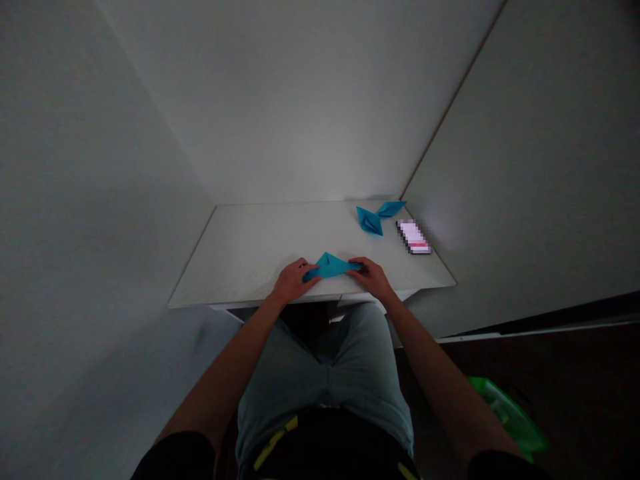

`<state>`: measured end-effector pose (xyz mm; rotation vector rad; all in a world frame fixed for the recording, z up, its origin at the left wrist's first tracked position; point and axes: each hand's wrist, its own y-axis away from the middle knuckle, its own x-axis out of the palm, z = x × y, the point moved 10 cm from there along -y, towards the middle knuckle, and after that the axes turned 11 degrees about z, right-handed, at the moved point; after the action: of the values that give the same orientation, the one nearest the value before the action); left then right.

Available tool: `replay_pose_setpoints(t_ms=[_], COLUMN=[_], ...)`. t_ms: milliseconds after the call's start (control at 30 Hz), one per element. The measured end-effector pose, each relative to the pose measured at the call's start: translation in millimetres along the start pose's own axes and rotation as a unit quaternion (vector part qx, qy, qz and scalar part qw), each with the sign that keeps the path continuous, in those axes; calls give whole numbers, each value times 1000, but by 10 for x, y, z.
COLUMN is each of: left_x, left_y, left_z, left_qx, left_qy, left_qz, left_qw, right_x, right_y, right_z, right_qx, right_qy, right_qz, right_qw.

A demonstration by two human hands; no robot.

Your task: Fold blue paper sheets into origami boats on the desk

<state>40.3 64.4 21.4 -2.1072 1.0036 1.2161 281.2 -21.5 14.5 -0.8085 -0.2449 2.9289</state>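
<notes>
A blue folded paper boat (331, 266) is held low over the front part of the white table, its peak pointing to the back wall. My left hand (295, 279) pinches its left end between thumb and fingers. The right end is gripped by my right hand (370, 275) in the same way. Farther back on the right lie two more blue paper boats, a nearer one (370, 221) and a farther one (391, 209), touching or nearly so.
On the right side of the white table (240, 247) lies a phone (414, 237) with a lit, blurred-out screen. Walls enclose the table at the back, left and right. A green object (510, 413) is on the dark floor at the lower right.
</notes>
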Motion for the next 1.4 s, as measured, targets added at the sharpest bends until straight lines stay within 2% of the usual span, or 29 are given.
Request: replay_pose_setpoints(t_ms=[233,567,967,1400], left_x=[-21,-35,-34,-64], left_y=[-35,-100,-17,12], left_z=[141,231,146,131], left_qx=[-28,-52,-19,-26], left_qy=[95,155,97,110], left_qz=[15,37,4,-21], left_qw=[995,986,995,993], right_x=[21,41,52,58], right_y=[-8,-10,-8,-18], right_z=[-40,-55,41,89], right_qx=[4,-8,-16,-18], right_qy=[6,15,19,14], right_qz=[7,4,6,2], right_qw=[1000,1000,1000,1000])
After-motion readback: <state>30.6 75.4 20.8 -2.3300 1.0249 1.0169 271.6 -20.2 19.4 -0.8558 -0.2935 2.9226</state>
